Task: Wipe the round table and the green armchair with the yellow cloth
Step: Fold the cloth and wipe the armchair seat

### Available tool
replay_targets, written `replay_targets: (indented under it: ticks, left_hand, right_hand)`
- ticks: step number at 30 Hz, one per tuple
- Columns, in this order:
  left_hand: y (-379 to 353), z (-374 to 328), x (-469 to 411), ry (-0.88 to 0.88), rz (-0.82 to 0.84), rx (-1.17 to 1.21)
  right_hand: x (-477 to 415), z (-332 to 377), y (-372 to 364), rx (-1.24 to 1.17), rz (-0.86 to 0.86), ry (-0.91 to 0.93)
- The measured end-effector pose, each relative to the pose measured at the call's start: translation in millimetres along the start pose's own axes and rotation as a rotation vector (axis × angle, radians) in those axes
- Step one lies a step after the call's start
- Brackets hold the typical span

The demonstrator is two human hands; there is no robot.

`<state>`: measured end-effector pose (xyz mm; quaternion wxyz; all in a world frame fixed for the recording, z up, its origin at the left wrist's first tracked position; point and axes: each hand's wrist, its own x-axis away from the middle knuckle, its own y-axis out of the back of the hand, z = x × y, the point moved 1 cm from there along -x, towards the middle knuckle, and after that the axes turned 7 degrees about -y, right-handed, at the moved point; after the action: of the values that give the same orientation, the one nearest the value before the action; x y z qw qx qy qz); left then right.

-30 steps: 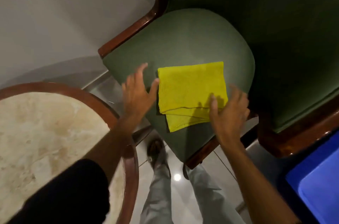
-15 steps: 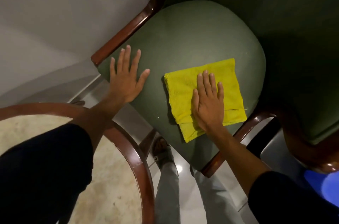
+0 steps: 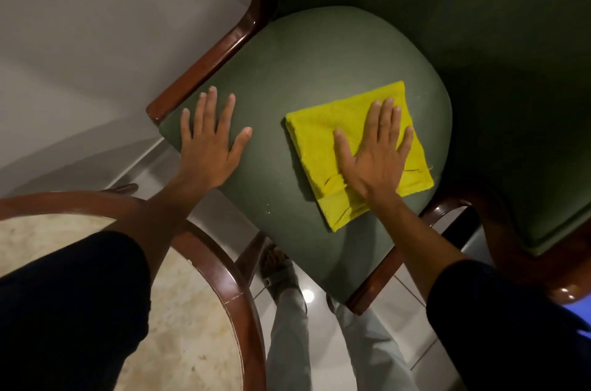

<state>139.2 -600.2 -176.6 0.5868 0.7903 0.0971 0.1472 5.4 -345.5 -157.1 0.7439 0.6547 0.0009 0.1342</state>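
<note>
The green armchair seat point(image 3: 319, 64) fills the middle of the view, framed by dark wooden arms. The folded yellow cloth point(image 3: 319, 141) lies on the right part of the seat cushion. My right hand point(image 3: 374, 150) presses flat on the cloth with its fingers spread. My left hand point(image 3: 208, 141) rests flat and empty on the seat's left side, beside the cloth and not touching it. The round table point(image 3: 236, 301), with a marble top and brown wooden rim, sits at the lower left, partly hidden by my left sleeve.
A second green upholstered chair point(image 3: 511, 102) stands close on the right. A pale wall point(image 3: 80, 38) runs along the left. My legs and a sandalled foot point(image 3: 278, 269) stand on tiled floor between table and armchair. Something blue point(image 3: 575, 315) shows at the right edge.
A second ago both hands hovered beside the cloth. Both have come down flat, the left on the seat and the right on the cloth. The cloth has shifted slightly right on the cushion.
</note>
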Motion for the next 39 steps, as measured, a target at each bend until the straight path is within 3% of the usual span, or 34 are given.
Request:
replay_targets:
  ticks: [4,10,11,15,17,21,24,28,31,33,36,39]
  left_hand:
    - [5,-5,-2,0.008,0.041,0.009]
    - [7,-4,-4,0.008,0.072,-0.014]
    - [6,-3,-4,0.014,0.083,-0.014]
    - [0,3,-3,0.023,0.103,-0.002]
    - [1,3,-3,0.023,0.095,-0.004]
    - [5,-1,-2,0.037,0.097,-0.006]
    - [12,2,-4,0.046,0.084,0.134]
    - [28,17,5,0.15,-0.123,0.355]
    - [33,14,13,0.078,-0.063,0.25]
    - [31,4,13,0.014,0.018,0.17]
    - [18,-12,17,-0.005,0.083,0.075]
    - [4,-16,22,0.011,0.118,-0.007]
  right_hand:
    - [54,23,-18,0.098,0.01,0.314]
    - [47,13,-17,0.07,-0.002,0.39]
    - [35,8,-14,0.062,-0.01,0.309]
    - [-50,-24,12,-0.037,-0.094,-0.308]
    - [-83,-23,23,-0.077,-0.088,-0.359]
    - [-90,16,22,-0.054,-0.028,-0.112]
    - [-41,57,8,0.044,0.039,0.248]
    - [66,103,-25,0.142,0.129,0.803]
    - [124,77,-44,0.297,0.171,1.079]
    - [149,31,-45,0.386,0.183,1.157]
    - [162,-47,-38,0.363,0.11,1.029]
    - [144,-82,-20,0.205,0.076,0.551]
